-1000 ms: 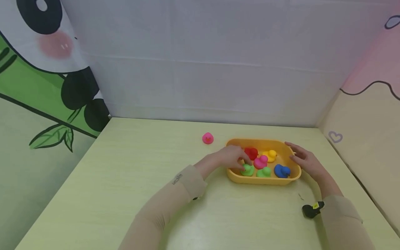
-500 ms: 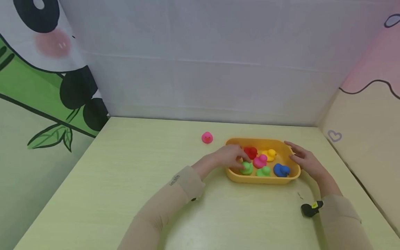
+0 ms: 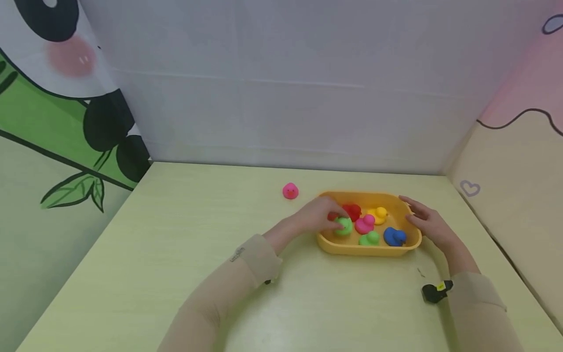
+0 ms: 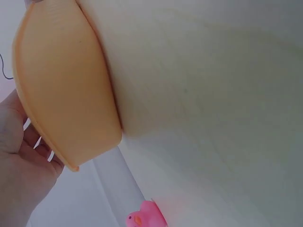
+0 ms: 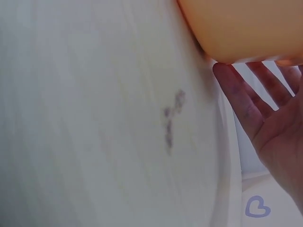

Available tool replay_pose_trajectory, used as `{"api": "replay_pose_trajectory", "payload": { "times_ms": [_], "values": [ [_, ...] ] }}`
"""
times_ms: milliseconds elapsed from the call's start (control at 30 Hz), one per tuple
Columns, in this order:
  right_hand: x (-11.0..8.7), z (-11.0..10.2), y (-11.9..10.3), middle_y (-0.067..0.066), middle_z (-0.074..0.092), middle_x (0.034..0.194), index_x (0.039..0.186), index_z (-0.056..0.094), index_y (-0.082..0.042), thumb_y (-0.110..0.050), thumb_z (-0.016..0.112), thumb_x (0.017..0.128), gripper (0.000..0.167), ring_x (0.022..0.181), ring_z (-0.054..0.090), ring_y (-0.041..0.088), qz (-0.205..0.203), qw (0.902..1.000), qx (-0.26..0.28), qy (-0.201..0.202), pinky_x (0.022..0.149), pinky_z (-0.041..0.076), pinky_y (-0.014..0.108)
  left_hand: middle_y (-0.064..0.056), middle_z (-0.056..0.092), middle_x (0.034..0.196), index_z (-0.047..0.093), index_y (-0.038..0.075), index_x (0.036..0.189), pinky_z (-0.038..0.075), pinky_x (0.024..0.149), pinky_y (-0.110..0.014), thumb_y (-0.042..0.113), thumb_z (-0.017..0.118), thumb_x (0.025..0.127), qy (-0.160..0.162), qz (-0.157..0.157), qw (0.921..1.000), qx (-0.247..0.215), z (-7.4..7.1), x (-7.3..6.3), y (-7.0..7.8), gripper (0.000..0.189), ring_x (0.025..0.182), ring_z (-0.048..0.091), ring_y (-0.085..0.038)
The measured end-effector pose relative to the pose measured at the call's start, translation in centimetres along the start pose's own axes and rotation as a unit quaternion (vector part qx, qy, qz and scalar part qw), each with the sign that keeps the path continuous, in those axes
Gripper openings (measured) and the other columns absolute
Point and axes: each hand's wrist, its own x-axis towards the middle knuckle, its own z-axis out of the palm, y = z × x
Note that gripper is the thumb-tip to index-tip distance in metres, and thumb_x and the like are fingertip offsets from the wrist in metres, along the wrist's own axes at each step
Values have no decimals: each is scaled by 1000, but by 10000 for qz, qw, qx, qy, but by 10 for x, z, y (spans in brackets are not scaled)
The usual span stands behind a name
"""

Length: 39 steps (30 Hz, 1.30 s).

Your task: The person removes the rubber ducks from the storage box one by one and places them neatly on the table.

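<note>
My left hand [image 3: 317,215] reaches over the left end of a yellow-orange plastic tub [image 3: 360,250] and pinches a green rubber duck [image 3: 344,227] between thumb and fingers. Inside the tub are also a red duck [image 3: 352,211], a pink duck [image 3: 364,225], a yellow duck [image 3: 378,215], a second green duck [image 3: 369,238] and a blue duck [image 3: 394,237]. Another bit of red shows partly hidden behind the left fingers. My right hand [image 3: 433,227] rests with extended fingers against the tub's right end; in the right wrist view its fingertips [image 5: 221,71] meet the outer wall.
Another pink duck [image 3: 290,191] stands on the pale table [image 3: 198,220], left of the tub and toward the back. A white backdrop [image 3: 281,107] rises behind the table, with printed side panels. A black wrist device [image 3: 436,292] sits by the right cuff.
My left hand has lifted the green duck a little, up and away from the tub's near side. The right hand stays at the tub's end. The head view has shifted slightly.
</note>
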Motion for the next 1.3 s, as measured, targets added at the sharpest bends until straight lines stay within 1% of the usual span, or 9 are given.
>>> {"api": "replay_pose_trajectory", "payload": {
  "times_ms": [133, 200, 333, 533, 633, 833, 1033, 1167, 1300],
  "values": [
    [-2, -1, 1, 23, 21, 153, 150, 25, -17, -25, 46, 100, 55, 133, 27, 50, -2, 10000, -50, 23, 85, 50, 29, 12, 63, 95, 70, 22, 113, 45, 80, -18, 31, 72, 83, 220, -190, 9996, -11, -4, -6, 8, 31, 92, 55, -11],
    [-3, -2, 1, 23, 22, 153, 150, 24, -18, -26, 46, 100, 55, 133, 28, 50, 20, 10000, -73, 25, 85, 50, 30, 12, 64, 94, 70, 21, 113, 45, 79, -18, 32, 72, 83, 339, -277, 9990, -83, -6, -9, 12, 32, 89, 55, -10],
    [-3, -3, 2, 23, 22, 152, 151, 24, -18, -27, 45, 100, 55, 132, 29, 50, 24, 10000, -88, 29, 85, 51, 31, 12, 66, 91, 70, 19, 113, 44, 80, -20, 31, 72, 83, 565, -361, 9973, -304, -14, -17, 18, 32, 89, 58, -14],
    [2, -5, 4, 23, 20, 153, 151, 23, -18, -26, 45, 100, 55, 133, 28, 49, 2, 10000, 19, -16, 81, 48, 19, 9, 69, 100, 69, 18, 115, 44, 82, -22, 29, 72, 83, 828, -493, 9941, -499, -29, -25, 25, 33, 94, 59, -14],
    [3, -5, 5, 23, 22, 152, 151, 24, -18, -26, 45, 100, 55, 132, 30, 49, 13, 10000, 69, -17, 80, 48, 18, 9, 68, 98, 69, 19, 114, 43, 79, -23, 30, 73, 83, 966, -556, 9921, -570, -35, -30, 27, 33, 93, 54, -14],
    [6, -7, 4, 24, 22, 152, 150, 24, -18, -26, 45, 101, 55, 132, 30, 49, 14, 10000, 30, -25, 83, 50, 24, 11, 65, 96, 70, 18, 112, 44, 81, -26, 27, 74, 82, 1350, -502, 9839, -1061, -46, -44, 24, 32, 97, 53, -19],
    [5, -8, 3, 23, 21, 153, 151, 24, -19, -26, 45, 101, 55, 133, 27, 50, 38, 10000, -1, -41, 86, 50, 31, 12, 68, 100, 71, 19, 110, 47, 83, -35, 27, 76, 80, 1731, -319, 9810, -811, -56, -58, 19, 31, 91, 53, -13],
    [6, -7, 5, 22, 21, 153, 151, 24, -20, -26, 45, 101, 54, 134, 27, 49, 62, 10000, -9, -32, 87, 50, 34, 9, 68, 101, 71, 18, 110, 49, 81, -31, 27, 76, 80, 1898, -369, 9784, -734, -64, -68, 15, 31, 91, 53, -11],
    [5, -6, 5, 23, 21, 153, 150, 25, -20, -27, 45, 101, 54, 133, 28, 48, 56, 10000, 41, -18, 84, 50, 27, 5, 68, 101, 71, 17, 110, 48, 79, -26, 26, 76, 80, 2106, -399, 9746, -655, -71, -77, 9, 32, 91, 54, -12]
  ]
}}
